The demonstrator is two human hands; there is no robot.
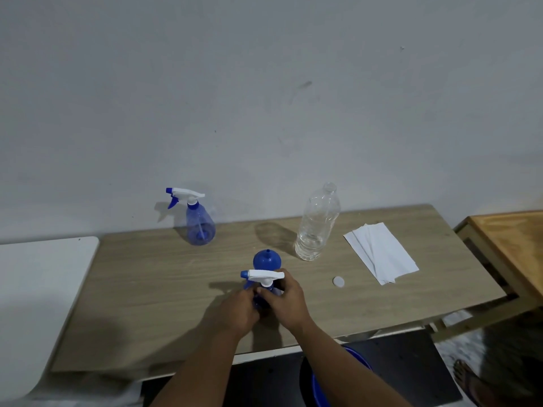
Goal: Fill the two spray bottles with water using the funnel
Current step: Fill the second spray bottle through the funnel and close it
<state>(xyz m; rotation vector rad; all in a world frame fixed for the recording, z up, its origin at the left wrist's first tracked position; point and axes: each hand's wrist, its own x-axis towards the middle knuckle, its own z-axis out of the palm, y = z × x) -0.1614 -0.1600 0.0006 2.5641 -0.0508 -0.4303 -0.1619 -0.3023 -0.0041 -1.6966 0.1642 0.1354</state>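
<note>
Table (152,289): wood-grain top, back edge against the wall (264,83). A white surface (44,289) adjoins the left edge; a second wooden table (511,245) stands just off the right edge. The left half of the top is bare, from the left edge to the hands. Front edge lies just under the forearms; a blue basin (320,389) sits below it on the floor.

Near spray bottle (266,284): upright, mid-table, toward the front edge. White trigger head with blue nozzle pointing left; blue body mostly hidden by the hands. Left hand (238,311) wraps the body, fingers closed round it. Right hand (286,301) has thumb and fingers pinched on the white collar under the head.

Funnel (266,259): blue, lying on the table just behind the near bottle, spout pointing up and away.

Far spray bottle (199,221): upright near the back edge, left of centre, head on, nozzle left, clear blue body with dip tube visible. Water level cannot be told.

Water bottle (318,223): clear plastic, uncapped, upright right of the funnel, a little water at the bottom. Its white cap (338,281) lies apart, toward the front. Folded paper towels (380,254) lie right of it.
</note>
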